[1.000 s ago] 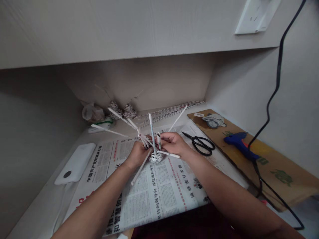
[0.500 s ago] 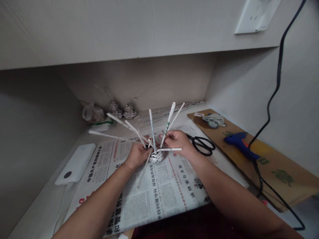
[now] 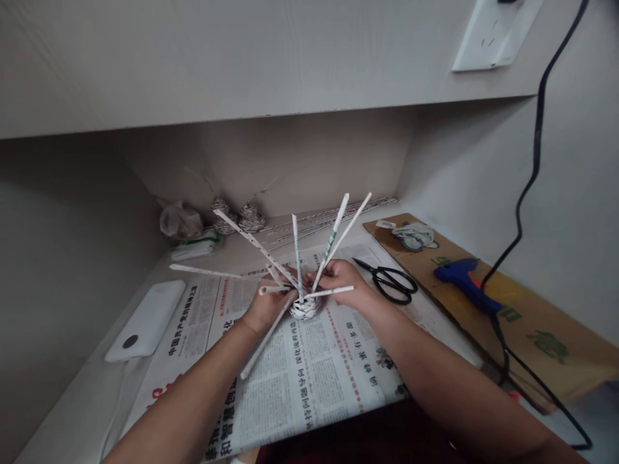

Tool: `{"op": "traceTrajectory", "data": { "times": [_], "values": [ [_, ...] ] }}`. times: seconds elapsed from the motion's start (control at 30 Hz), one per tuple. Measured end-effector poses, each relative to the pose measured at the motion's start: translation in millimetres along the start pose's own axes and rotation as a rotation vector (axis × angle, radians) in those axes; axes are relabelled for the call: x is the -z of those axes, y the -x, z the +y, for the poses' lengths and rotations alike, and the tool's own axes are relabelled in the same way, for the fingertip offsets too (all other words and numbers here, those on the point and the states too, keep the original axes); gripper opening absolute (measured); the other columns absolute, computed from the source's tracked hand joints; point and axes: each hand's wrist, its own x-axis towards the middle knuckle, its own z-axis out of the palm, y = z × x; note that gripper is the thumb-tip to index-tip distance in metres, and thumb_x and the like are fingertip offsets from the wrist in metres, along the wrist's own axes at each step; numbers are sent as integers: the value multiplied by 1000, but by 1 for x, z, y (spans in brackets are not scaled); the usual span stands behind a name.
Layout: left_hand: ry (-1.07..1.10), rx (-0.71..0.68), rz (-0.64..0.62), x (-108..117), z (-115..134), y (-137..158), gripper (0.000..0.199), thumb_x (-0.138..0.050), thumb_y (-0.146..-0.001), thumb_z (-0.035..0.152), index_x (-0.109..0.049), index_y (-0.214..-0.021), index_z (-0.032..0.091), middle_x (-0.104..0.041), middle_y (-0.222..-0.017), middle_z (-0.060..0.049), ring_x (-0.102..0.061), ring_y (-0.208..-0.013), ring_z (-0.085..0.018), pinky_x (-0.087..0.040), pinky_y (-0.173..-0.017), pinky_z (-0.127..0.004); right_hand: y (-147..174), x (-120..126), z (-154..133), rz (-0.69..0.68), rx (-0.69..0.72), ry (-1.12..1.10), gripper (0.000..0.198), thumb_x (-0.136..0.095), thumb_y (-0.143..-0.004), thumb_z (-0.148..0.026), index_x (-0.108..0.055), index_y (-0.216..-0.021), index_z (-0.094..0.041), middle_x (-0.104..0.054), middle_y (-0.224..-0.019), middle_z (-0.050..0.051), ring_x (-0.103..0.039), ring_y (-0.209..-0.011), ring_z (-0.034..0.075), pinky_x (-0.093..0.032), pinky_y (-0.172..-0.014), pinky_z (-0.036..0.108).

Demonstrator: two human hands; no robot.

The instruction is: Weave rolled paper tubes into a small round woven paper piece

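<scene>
Newspaper (image 3: 275,399) covers much of the table (image 3: 87,401) before you. Over it, your left hand (image 3: 265,304) and right hand (image 3: 342,281) clasp the woven base (image 3: 305,309) from either side, its paper sticks (image 3: 296,251) fanning outward.

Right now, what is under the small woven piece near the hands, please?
Printed newspaper shows around the woven piece; what lies directly beneath it is covered, so I cannot tell.

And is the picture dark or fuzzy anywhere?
In the head view, light is dim, and the left wall sits in deep shadow; same head view, the small woven paper base shows its weave, but tiny print on the newspaper is too fuzzy to read; also in the head view, the woven paper pieces at the back look dim and softer.
</scene>
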Motion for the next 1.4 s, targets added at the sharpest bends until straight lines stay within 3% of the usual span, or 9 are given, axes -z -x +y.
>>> {"op": "traceTrajectory", "data": {
  "times": [0.23, 0.5, 0.7, 0.87, 1.13, 1.4],
  "values": [
    [-80, -41, 29, 1, -2, 0, 17, -69, -85, 35, -76, -84, 20, -73, -86, -10, -68, -81, -23, -54, -76, -38, 7, 4, -14, 15, -17, 63, 13, -77, -69, -31, -75, -76, -19, -71, -64, 0, -62, -57, 15, -43, -48, 21],
    [-190, -114, 68, 6, 16, -3, 13, -66, -88, 29, -76, -82, 23, -72, -84, -8, -66, -81, -23, -51, -75, -38, 13, 4, -25, 29, -49, 31, 25, -77, -69, -41, -71, -69, -16, -63, -54, 0, -51, -47, 12, -36, -43, 22],
    [-184, -184, 56, 6, 14, -3, 12, -66, -87, 27, -77, -83, 25, -74, -86, -9, -66, -84, -25, -50, -79, -41, 11, 5, -21, 31, 21, 81, 23, -78, -66, -39, -71, -64, -18, -65, -57, 1, -56, -53, 14, -39, -45, 22],
    [-214, -201, 55, 6, 14, -3, 14, -64, -87, 23, -77, -85, 25, -75, -86, -9, -66, -83, -25, -51, -78, -41, 11, 8, -21, 31, -20, 157, 19, -75, -67, -37, -75, -68, -17, -69, -61, 2, -60, -54, 16, -39, -43, 23],
    [-206, -219, 106, 5, 15, -2, 11, -66, -87, 23, -76, -84, 24, -75, -85, -7, -67, -82, -24, -51, -76, -38, 9, 7, -12, -4, 212, 50, 13, -67, -69, -19, -76, -78, -18, -76, -77, 4, -71, -75, 21, -54, -67, 27],
    [-275, -173, 114, 5, 16, -2, 10, -65, -86, 20, -72, -83, 25, -74, -85, -7, -66, -81, -24, -51, -75, -39, 8, 5, -8, -64, 331, 104, 22, -62, -76, -16, -75, -93, -21, -77, -85, 4, -73, -80, 21, -57, -74, 30]
  ]
}}
